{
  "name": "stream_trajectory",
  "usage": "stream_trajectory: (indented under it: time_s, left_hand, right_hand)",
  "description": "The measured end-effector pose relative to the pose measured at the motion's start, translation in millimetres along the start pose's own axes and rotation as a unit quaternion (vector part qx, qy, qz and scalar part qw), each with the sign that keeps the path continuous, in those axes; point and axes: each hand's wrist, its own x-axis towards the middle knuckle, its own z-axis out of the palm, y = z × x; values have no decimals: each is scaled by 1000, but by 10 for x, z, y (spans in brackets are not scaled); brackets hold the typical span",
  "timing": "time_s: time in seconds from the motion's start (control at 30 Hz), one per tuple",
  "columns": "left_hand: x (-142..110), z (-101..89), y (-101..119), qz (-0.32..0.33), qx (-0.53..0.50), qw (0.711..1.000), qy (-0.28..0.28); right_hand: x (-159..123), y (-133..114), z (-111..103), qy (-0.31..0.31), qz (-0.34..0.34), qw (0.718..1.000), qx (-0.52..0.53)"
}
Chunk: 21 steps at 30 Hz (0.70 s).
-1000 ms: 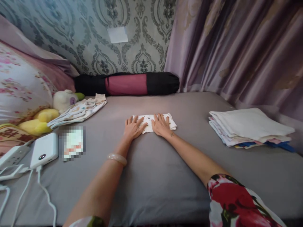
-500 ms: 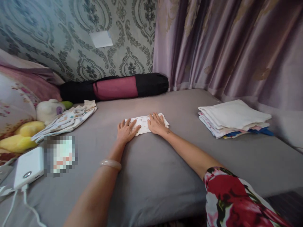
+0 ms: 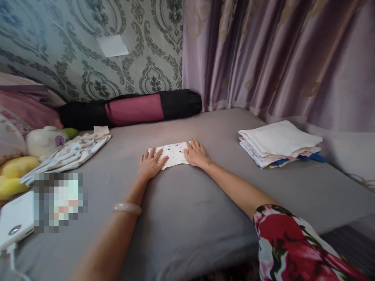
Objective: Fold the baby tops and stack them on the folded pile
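Note:
A white cloth with small dark prints lies folded into a flat strip on the grey bedsheet. On its left end rests my left hand, palm down with the fingers spread. My right hand lies flat over the right end, fingers stretched forward. Both hands press on the cloth without gripping it. The printed middle shows between them, while the ends are partly covered by my fingers.
A stack of folded cloths sits at the right. Printed garments, plush toys and a white power bank with a cable are at the left. A black and pink rolled bag lies along the wall.
My right hand has slid slightly outward along the cloth, showing more of its middle. The camera view has turned a little to the right.

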Motion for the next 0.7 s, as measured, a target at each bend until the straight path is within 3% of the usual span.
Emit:
stream_trajectory:
  time_s: [0.17,0.23,0.33,0.4,0.53,0.7]
  left_hand:
    - [55,-45,-53,-13,-59,998,-19]
    - [90,-92,-96,-32,-104,994,4]
    - [128,-193,-165,-121,-133,982,63]
    - [137,-259,-203,-197,-112,972,68]
    - [147,-320,-249,-265,-88,960,18]
    - [205,-308,-254,-272,-99,957,32]
  right_hand:
    - [113,98,-138,-41,2,997,61]
    - [185,179,-253,-46,38,993,106]
    - [281,331,-417,-40,139,972,184]
    - [328,428,-476,-62,200,949,236]
    - [383,532,-462,-124,256,916,283]
    - [375,456,-432,-108,258,925,256]
